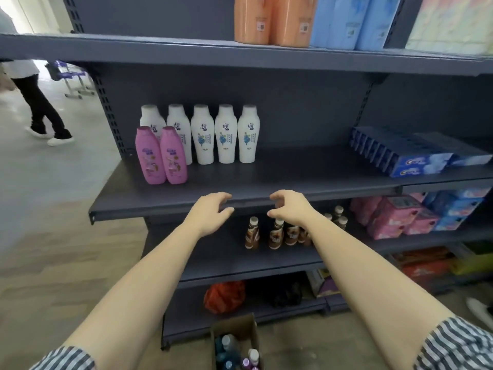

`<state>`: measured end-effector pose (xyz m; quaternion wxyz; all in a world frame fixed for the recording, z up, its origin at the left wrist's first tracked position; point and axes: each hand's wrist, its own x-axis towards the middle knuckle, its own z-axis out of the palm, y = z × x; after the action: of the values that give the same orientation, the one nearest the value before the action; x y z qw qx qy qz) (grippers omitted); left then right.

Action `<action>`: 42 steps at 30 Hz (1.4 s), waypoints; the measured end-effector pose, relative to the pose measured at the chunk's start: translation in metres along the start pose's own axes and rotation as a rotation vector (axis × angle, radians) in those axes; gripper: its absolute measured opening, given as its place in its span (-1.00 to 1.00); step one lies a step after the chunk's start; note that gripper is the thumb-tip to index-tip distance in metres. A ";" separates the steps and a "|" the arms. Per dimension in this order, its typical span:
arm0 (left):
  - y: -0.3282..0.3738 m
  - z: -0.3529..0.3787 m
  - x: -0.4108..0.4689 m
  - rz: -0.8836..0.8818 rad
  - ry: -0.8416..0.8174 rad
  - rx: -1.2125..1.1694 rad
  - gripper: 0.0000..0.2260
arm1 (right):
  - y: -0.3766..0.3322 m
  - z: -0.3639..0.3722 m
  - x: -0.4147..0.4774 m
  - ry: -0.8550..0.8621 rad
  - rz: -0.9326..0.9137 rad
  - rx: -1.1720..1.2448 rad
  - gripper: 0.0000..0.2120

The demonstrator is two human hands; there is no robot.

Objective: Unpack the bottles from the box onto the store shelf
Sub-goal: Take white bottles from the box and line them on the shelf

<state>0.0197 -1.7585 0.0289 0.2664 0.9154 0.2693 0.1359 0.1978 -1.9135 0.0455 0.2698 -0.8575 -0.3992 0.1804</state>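
Observation:
Several white bottles (226, 134) stand in a row at the back left of the grey middle shelf (293, 177). Two pink bottles (160, 156) stand in front of them at the left. Both my hands hover at the shelf's front edge, holding nothing: my left hand (210, 212) and my right hand (289, 208) have loosely curled fingers facing each other. On the floor below, an open cardboard box (234, 329) holds several bottles (234, 351) with blue, white and purple caps.
Blue toothpaste cartons (416, 153) lie at the shelf's right. Orange and blue bottles (306, 20) fill the top shelf. Brown drink bottles (277, 233) and pink packs (392, 217) sit one shelf down. A person (34, 102) walks at the far left.

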 end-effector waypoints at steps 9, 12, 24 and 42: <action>-0.001 0.075 -0.103 -0.173 -0.114 -0.011 -0.56 | 0.062 0.061 -0.092 -0.149 0.064 -0.015 -0.46; -0.011 0.114 -0.135 -0.194 -0.174 -0.006 -0.53 | 0.092 0.092 -0.116 -0.215 0.101 -0.016 -0.45; -0.113 0.269 -0.163 -0.324 -0.334 -0.066 -0.52 | 0.191 0.246 -0.095 -0.334 0.200 0.001 -0.45; -0.311 0.549 -0.195 -0.351 -0.420 0.004 -0.54 | 0.374 0.573 -0.050 -0.564 0.195 -0.127 -0.56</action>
<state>-0.0551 -1.8747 -0.6172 0.3340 0.8635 0.3628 -0.1055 0.0858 -1.9703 -0.6286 0.0757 -0.8229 -0.3848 0.4112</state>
